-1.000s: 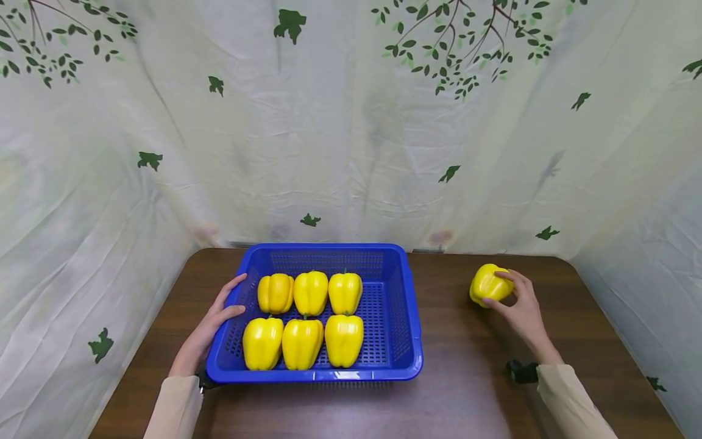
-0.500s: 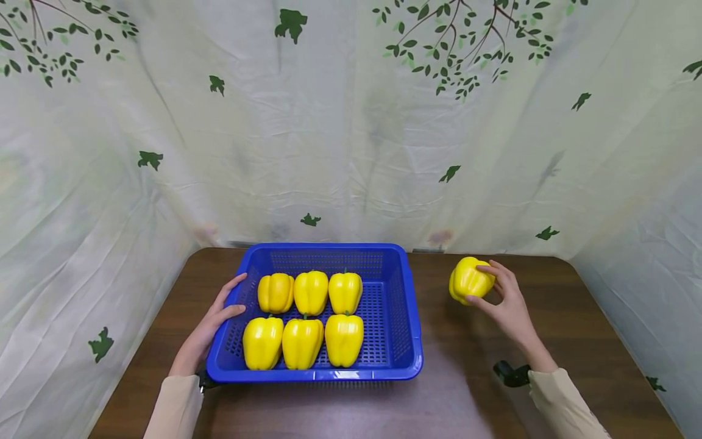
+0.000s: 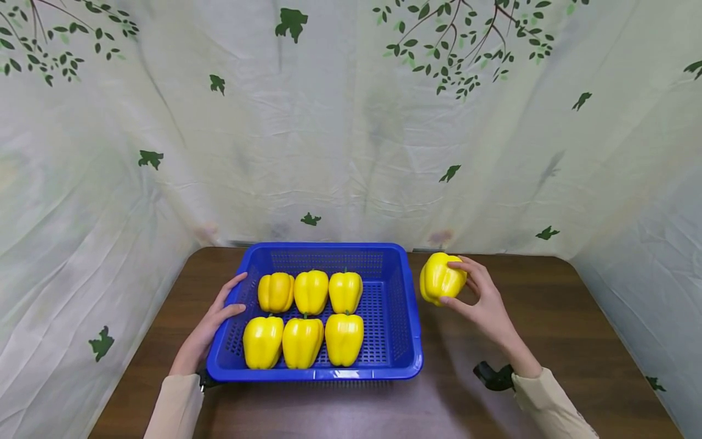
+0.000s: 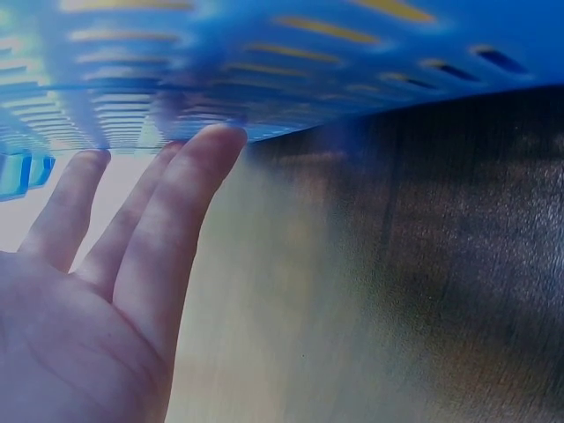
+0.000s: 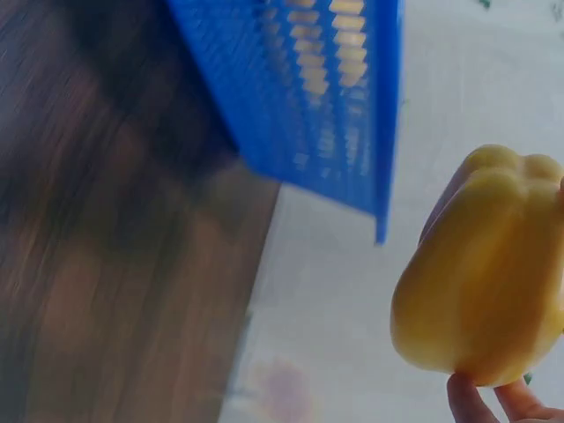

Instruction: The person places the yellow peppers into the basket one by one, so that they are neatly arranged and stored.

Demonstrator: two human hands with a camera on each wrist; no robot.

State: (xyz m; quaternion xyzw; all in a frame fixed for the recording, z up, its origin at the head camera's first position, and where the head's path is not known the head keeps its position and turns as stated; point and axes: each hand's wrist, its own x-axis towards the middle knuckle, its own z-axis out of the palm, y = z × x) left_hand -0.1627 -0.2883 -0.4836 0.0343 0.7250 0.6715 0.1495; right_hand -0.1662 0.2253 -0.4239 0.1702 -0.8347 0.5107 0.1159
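With its thumb and fingertips, my right hand pinches a yellow bell pepper, held up just beyond the right rim of a blue plastic basket. The right wrist view shows this bell pepper close by, fingertips against its underside. At the basket's left side, my left hand holds the rim; in the left wrist view, several fingers extend along the perforated outer wall. Inside the basket lie several yellow bell peppers in two rows, with bare basket floor to their right.
The basket stands on a brown wooden table. A pale curtain with leaf prints hangs behind the table and along both sides. A black wrist-worn device sticks out beside my right wrist.
My right hand has carried the bell pepper leftward from the table's right part to beside the basket. The left hand, the basket and the peppers inside it stay put.
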